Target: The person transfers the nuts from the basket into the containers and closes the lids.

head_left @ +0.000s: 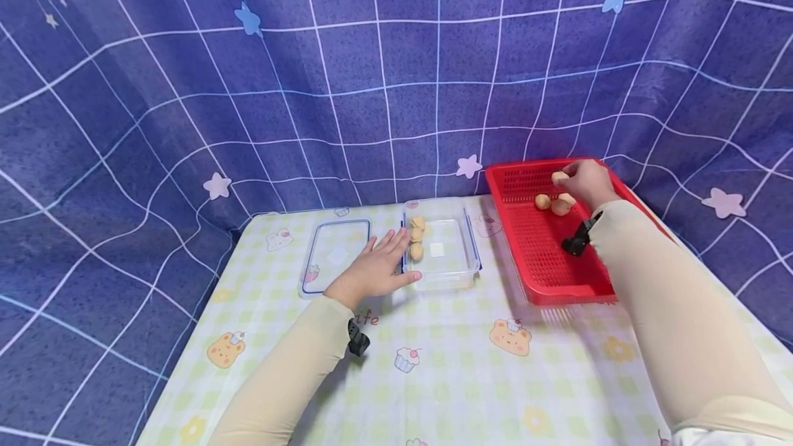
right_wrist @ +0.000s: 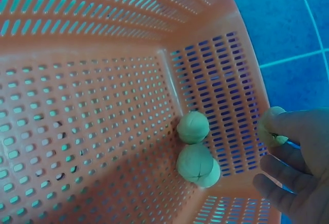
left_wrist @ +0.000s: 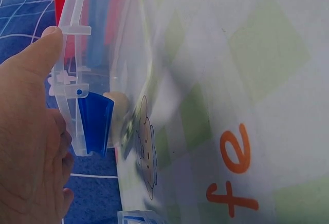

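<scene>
"Over the far end of the red basket (head_left: 545,257), is that where the tan round piece (head_left: 559,177) is?"

"Yes, up by the rim, pinched between the thumb and forefinger of the right hand (head_left: 591,183). Its other fingers are loosely bent and apart from the piece."

"And underneath?"

"Three similar pieces (right_wrist: 194,161) lie together inside, next to the basket's end wall."

"What about the left hand (head_left: 379,267)?"

"Fingers straight and widely spread, gripping nothing. It rests against the left side of the clear container (head_left: 455,231); the left wrist view shows the thumb at the rim, with a blue clip (left_wrist: 95,124) below."

"Anything in that container?"

"Three more pieces (head_left: 417,251), lined up along its left wall."

"And farther out?"

"A blue-edged lid (head_left: 337,253) lies left of the container, on the checked tablecloth (head_left: 452,398). Behind the table hangs a dark blue curtain (head_left: 396,112) with white and light-blue lines and stars."
</scene>
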Action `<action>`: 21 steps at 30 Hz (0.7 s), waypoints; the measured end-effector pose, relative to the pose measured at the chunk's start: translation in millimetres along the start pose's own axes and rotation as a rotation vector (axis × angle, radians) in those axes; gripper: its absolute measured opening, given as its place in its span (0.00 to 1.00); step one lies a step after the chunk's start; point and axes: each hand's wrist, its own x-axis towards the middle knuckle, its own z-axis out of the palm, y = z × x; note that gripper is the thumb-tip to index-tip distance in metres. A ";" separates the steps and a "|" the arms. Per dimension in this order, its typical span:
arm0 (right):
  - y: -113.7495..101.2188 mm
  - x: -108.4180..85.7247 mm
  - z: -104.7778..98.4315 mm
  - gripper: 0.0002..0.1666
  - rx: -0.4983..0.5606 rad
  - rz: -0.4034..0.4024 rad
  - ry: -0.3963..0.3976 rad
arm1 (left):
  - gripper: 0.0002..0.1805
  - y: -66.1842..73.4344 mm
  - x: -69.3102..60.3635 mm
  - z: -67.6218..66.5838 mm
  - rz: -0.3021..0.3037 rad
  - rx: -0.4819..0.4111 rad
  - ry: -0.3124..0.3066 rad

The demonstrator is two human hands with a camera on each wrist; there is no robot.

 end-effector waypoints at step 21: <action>-39.7 5.5 2.7 0.26 0.059 -0.020 -0.018 | 0.52 3.0 -1.5 -6.0 0.002 -0.014 -0.014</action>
